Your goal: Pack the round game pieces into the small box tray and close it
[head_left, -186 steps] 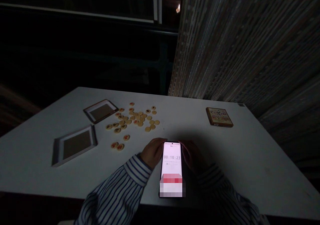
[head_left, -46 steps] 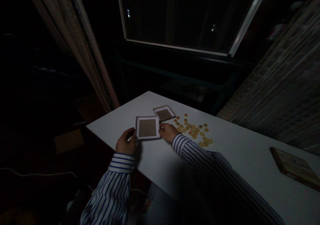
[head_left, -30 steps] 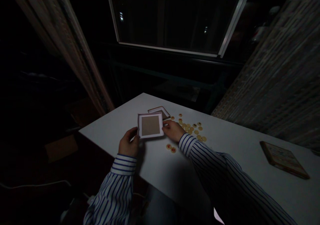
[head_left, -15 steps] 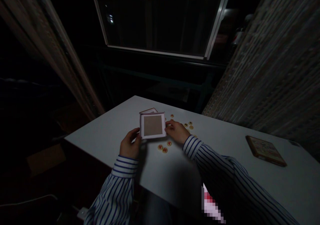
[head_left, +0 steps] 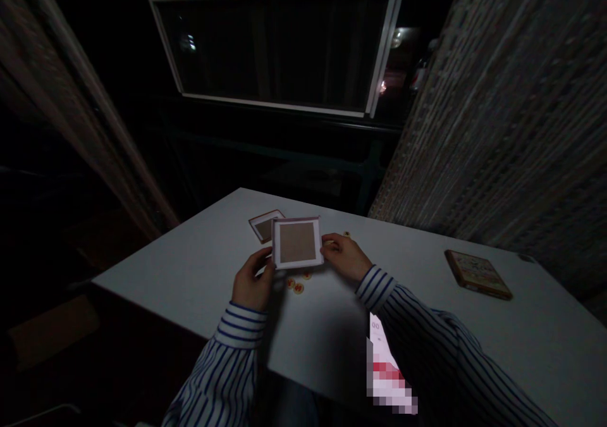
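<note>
Raised off the desk (head_left: 190,272) since a moment ago, the white-rimmed square tray (head_left: 298,242) hangs near the desk's far corner, its open face toward the wearer. The left hand (head_left: 253,283) pinches its left edge and the right hand (head_left: 344,257) its right edge, both equally near. Round discs (head_left: 296,284) lie just beneath.

Very dim, table (head_left: 190,281) faintly lit, phone screen (head_left: 386,367) glowing, black surroundings, edges stretched

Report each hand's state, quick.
Left hand: gripping the square tray by its left edge.
Right hand: gripping its right edge.
</note>
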`<action>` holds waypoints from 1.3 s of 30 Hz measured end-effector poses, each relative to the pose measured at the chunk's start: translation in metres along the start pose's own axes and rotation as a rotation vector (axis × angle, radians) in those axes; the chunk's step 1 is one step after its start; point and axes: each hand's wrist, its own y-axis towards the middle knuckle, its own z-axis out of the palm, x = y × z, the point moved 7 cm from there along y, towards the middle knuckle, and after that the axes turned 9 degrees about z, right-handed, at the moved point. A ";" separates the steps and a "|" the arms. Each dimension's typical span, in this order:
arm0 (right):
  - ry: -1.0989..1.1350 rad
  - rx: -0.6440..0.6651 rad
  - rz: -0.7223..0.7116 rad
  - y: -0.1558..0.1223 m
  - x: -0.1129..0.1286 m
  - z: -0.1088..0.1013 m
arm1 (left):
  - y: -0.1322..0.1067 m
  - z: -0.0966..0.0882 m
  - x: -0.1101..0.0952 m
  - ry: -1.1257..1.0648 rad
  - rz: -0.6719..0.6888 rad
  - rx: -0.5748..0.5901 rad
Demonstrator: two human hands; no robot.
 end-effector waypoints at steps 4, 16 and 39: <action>0.044 -0.003 0.033 -0.006 -0.010 -0.010 | -0.001 0.012 -0.002 0.020 0.029 0.025; 0.165 -0.039 0.077 -0.016 -0.038 -0.033 | -0.008 0.043 -0.011 -0.003 0.014 0.100; 0.269 -0.183 0.140 -0.046 -0.071 -0.080 | -0.019 0.102 -0.015 -0.064 0.012 0.190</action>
